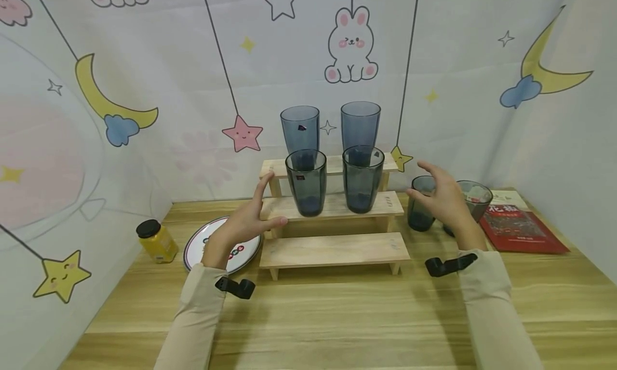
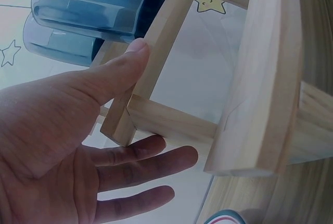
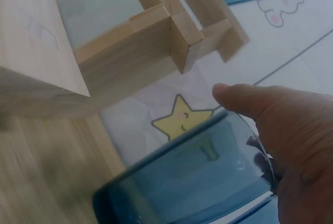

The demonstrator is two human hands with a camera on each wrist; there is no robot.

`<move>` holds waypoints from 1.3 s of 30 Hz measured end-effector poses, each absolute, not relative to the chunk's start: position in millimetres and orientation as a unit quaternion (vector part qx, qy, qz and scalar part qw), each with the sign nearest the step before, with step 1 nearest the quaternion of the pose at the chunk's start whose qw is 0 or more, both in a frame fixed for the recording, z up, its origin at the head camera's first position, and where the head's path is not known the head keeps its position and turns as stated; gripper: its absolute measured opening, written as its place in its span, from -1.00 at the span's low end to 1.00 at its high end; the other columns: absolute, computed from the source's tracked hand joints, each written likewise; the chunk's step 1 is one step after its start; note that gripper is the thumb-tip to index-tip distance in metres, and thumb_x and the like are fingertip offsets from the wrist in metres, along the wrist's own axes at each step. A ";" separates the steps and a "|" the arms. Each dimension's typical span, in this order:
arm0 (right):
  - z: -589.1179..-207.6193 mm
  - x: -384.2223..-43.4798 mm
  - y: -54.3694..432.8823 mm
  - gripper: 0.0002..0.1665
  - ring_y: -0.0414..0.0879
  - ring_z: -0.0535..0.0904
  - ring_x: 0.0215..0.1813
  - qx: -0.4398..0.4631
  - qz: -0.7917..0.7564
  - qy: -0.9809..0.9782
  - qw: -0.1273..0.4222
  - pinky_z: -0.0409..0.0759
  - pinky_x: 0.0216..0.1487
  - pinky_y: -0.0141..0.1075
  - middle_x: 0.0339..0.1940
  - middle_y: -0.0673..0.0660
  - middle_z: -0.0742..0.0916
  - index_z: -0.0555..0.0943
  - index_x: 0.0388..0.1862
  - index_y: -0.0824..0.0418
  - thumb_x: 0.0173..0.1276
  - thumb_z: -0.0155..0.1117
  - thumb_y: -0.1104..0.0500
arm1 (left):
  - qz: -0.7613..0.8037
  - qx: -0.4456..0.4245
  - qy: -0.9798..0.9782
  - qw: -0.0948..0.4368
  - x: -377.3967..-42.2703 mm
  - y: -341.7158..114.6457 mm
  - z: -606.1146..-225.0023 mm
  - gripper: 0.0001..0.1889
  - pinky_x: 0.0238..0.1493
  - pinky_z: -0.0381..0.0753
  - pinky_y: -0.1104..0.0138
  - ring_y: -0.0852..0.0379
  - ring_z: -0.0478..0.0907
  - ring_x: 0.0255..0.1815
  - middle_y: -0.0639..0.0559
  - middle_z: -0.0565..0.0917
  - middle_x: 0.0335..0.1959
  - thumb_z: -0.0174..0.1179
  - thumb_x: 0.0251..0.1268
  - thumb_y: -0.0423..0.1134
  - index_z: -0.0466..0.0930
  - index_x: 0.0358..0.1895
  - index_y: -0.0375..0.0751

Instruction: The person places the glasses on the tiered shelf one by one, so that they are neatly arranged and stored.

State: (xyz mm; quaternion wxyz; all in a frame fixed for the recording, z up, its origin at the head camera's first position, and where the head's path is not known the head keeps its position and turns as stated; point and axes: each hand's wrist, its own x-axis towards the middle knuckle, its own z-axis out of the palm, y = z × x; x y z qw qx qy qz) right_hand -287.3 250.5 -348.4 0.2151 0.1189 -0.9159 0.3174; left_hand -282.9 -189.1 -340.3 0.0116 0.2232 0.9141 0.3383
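Observation:
A three-tier wooden stand carries two tinted drinking glasses on its top step and two on its middle step, among them the middle-left glass and the middle-right glass. Beside the stand's left end is my left hand, fingers spread; its thumb lies right at the middle step in the left wrist view. On the right, my right hand has thumb and fingers apart at the rim of a glass on the table. A second table glass is partly hidden behind that hand.
A white plate with a dark rim lies left of the stand, partly behind my left arm. Farther left stands a yellow jar with a black lid. A red booklet lies at the right. A patterned cloth hangs behind everything.

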 end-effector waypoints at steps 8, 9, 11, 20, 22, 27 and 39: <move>-354.1 -291.4 249.8 -0.19 0.42 0.25 0.42 0.121 0.277 -0.930 0.209 0.19 0.32 0.32 0.41 0.46 0.40 0.31 0.48 0.34 0.36 0.41 0.11 | 0.342 0.226 0.912 0.009 -283.6 -189.0 -341.2 0.12 0.18 0.41 -0.23 -0.47 0.34 0.34 -0.42 0.09 0.54 0.36 0.29 0.06 -0.42 0.61 0.32; -354.6 -291.8 249.4 -0.18 0.43 0.25 0.41 0.120 0.266 -0.934 0.206 0.19 0.31 0.32 0.41 0.47 0.39 0.30 0.48 0.34 0.36 0.41 0.10 | 0.342 0.226 0.912 0.009 -283.7 -189.0 -341.3 0.12 0.19 0.40 -0.23 -0.46 0.33 0.35 -0.41 0.08 0.54 0.36 0.29 0.06 -0.42 0.61 0.32; -355.5 -292.8 248.9 -0.16 0.44 0.26 0.40 0.117 0.244 -0.941 0.202 0.19 0.30 0.34 0.42 0.48 0.37 0.29 0.49 0.33 0.35 0.42 0.08 | 0.344 0.226 0.912 0.009 -283.6 -189.0 -341.3 0.12 0.20 0.39 -0.23 -0.46 0.33 0.35 -0.39 0.07 0.55 0.37 0.29 0.05 -0.41 0.61 0.32; -357.3 -293.0 248.7 -0.18 0.49 0.12 0.47 0.089 0.234 -0.950 0.186 0.04 0.34 0.40 0.44 0.51 0.33 0.30 0.48 0.30 0.35 0.39 0.07 | 0.339 0.220 0.915 0.010 -283.9 -188.6 -341.4 0.12 0.15 0.44 -0.23 -0.47 0.38 0.30 -0.42 0.10 0.53 0.36 0.29 0.08 -0.42 0.60 0.35; -357.9 -292.1 249.2 -0.18 0.49 0.13 0.46 0.088 0.243 -0.948 0.185 0.07 0.34 0.39 0.45 0.49 0.33 0.30 0.48 0.32 0.36 0.39 0.08 | 0.340 0.221 0.914 0.010 -283.9 -188.6 -341.2 0.12 0.16 0.43 -0.23 -0.47 0.38 0.31 -0.40 0.08 0.54 0.36 0.29 0.07 -0.42 0.60 0.35; -359.6 -291.7 250.5 -0.19 0.48 0.16 0.43 0.090 0.248 -0.946 0.187 0.14 0.31 0.37 0.45 0.45 0.35 0.31 0.48 0.33 0.36 0.39 0.08 | 0.342 0.222 0.913 0.011 -283.6 -188.4 -340.8 0.12 0.17 0.42 -0.24 -0.46 0.36 0.33 -0.38 0.06 0.56 0.36 0.29 0.07 -0.42 0.60 0.35; -354.2 -287.6 256.8 -0.12 0.48 0.16 0.43 0.105 0.264 -0.950 0.132 0.20 0.25 0.40 0.49 0.45 0.27 0.26 0.51 0.31 0.35 0.42 0.02 | 0.335 0.222 0.915 0.008 -283.8 -189.0 -341.2 0.12 0.16 0.43 -0.23 -0.46 0.37 0.32 -0.37 0.07 0.56 0.36 0.28 0.09 -0.43 0.60 0.34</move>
